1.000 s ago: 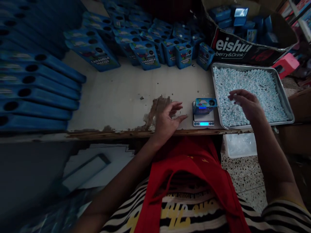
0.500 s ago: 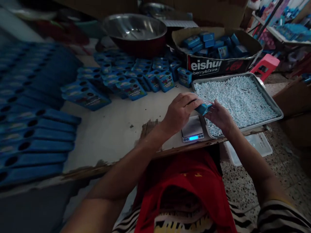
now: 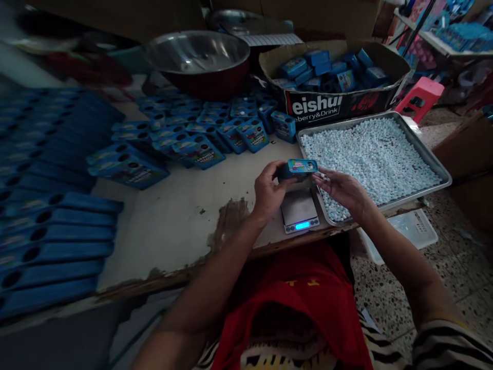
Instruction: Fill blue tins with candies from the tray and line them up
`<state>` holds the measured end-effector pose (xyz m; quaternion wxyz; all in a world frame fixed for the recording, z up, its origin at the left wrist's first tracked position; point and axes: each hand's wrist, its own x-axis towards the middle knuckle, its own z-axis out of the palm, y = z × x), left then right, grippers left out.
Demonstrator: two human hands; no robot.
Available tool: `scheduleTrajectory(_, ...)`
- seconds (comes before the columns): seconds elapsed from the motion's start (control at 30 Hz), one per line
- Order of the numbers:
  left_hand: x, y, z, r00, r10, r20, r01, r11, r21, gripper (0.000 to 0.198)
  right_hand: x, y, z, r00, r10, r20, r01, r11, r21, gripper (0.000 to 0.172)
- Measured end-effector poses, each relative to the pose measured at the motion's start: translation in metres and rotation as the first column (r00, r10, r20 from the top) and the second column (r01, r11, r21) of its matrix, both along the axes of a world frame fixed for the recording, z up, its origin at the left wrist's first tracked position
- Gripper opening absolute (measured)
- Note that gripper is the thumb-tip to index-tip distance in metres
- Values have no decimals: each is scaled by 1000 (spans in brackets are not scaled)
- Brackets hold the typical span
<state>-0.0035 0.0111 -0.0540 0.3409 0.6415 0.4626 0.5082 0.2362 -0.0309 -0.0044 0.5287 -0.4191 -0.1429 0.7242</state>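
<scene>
My left hand (image 3: 269, 189) grips a small blue candy box (image 3: 298, 167) above the scale. The box lies tilted, its narrow top with a round opening facing up and toward the right. At that opening end, my right hand (image 3: 342, 190) is half-curled, with a few white candies (image 3: 322, 177) at its fingertips. Below the box sits a small digital scale (image 3: 299, 208) with a lit blue display; its plate shows nothing on it. To the right, a metal tray (image 3: 389, 204) holds a layer of white and pale-blue candies (image 3: 370, 159).
Blue boxes (image 3: 200, 150) stand in rows at the back, with more stacked (image 3: 57, 226) at left. Behind are a metal bowl (image 3: 200, 51) and a carton (image 3: 316, 107) of blue boxes. A pink stool (image 3: 423, 95) and a clear plastic lid (image 3: 414, 231) are at right.
My left hand has turned the box so its opening faces up and moved it slightly left. My right hand has shifted slightly left, and white candies now show at its fingertips.
</scene>
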Motion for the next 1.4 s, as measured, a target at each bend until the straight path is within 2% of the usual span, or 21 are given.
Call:
scheduleTrajectory(0.17,-11,-39,-9,966,-108,236,155,969,-193,54,14,-2,3,990,-41,138,29,996,90,20)
scheduleTrajectory(0.33,-6,-68,-25,939,-75,335,178,941,-288,62,15,-2,18,977,15,213,-39,993,108,25)
scheduleTrajectory(0.47,-14,-72,-28,958,-14,286,87,966,-244,73,10,-3,33,969,75,237,-96,993,76,34)
scheduleTrajectory(0.6,-44,-77,-23,969,41,244,6,982,-189,71,9,-6,38,966,86,244,-101,994,49,44)
scheduleTrajectory(0.73,-77,-84,-21,962,117,248,-71,979,-189,70,7,-6,39,957,54,284,-65,997,30,38)
scheduleTrajectory(0.87,-95,-88,-24,951,181,251,-140,975,-173,69,4,-5,44,932,7,363,-9,1000,4,29)
scheduleTrajectory(1.1,-100,-93,-26,950,159,267,-124,982,-142,73,12,-4,45,881,-6,473,-19,999,49,6)
scheduleTrajectory(1.27,-99,-96,-26,956,144,257,-102,981,-168,65,16,-7,48,869,11,494,-45,997,56,10)
scheduleTrajectory(1.4,-94,-98,-22,966,130,222,-84,975,-206,54,18,-11,49,864,89,495,-119,992,29,18)
